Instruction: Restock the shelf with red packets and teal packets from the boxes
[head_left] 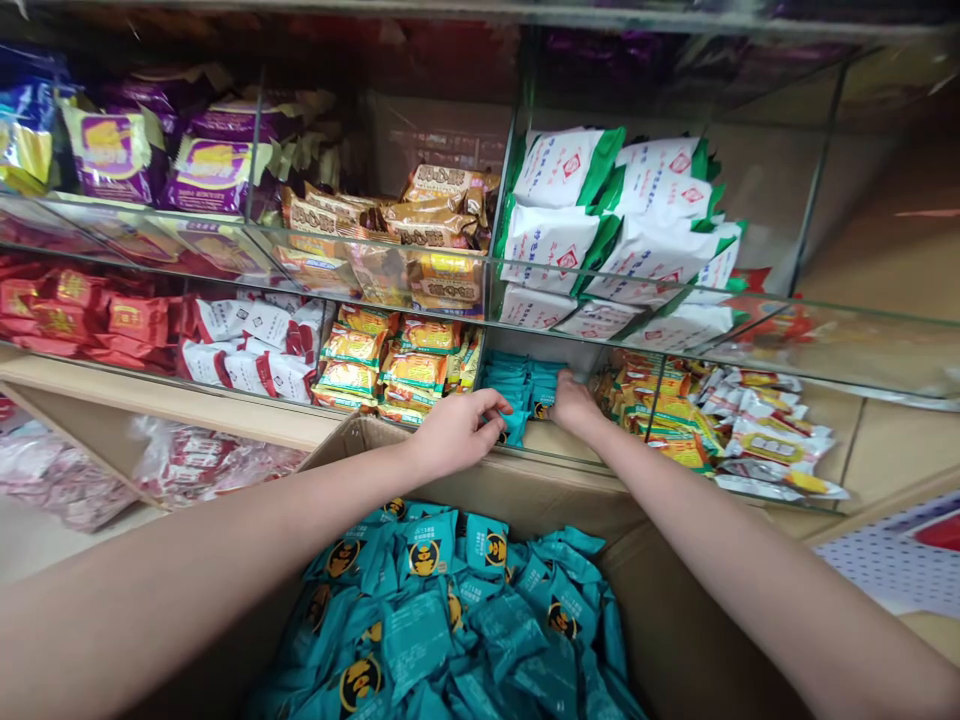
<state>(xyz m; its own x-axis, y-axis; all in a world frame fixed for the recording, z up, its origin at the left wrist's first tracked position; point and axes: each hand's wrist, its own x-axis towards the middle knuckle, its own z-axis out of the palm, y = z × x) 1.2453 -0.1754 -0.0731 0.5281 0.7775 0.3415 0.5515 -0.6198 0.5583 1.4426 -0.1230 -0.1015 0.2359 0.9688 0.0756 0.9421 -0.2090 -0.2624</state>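
My left hand (461, 432) is at the front of a low shelf compartment. Its fingers are curled, with a teal snack packet (515, 426) at the fingertips. My right hand (574, 402) reaches into the same compartment, against the right side of a small stack of teal packets (541, 385); most of its fingers are hidden from view. Below my forearms an open cardboard box (637, 590) holds a large heap of the same teal packets (420, 630), with black and yellow round prints.
Clear dividers and a front strip (660, 400) bound the compartments. Yellow packets (416, 365) stand to the left, more yellow packets (675, 425) to the right. Above are white-green bags (555, 240) and brown packets (442, 220). Red packets (112, 315) lie far left.
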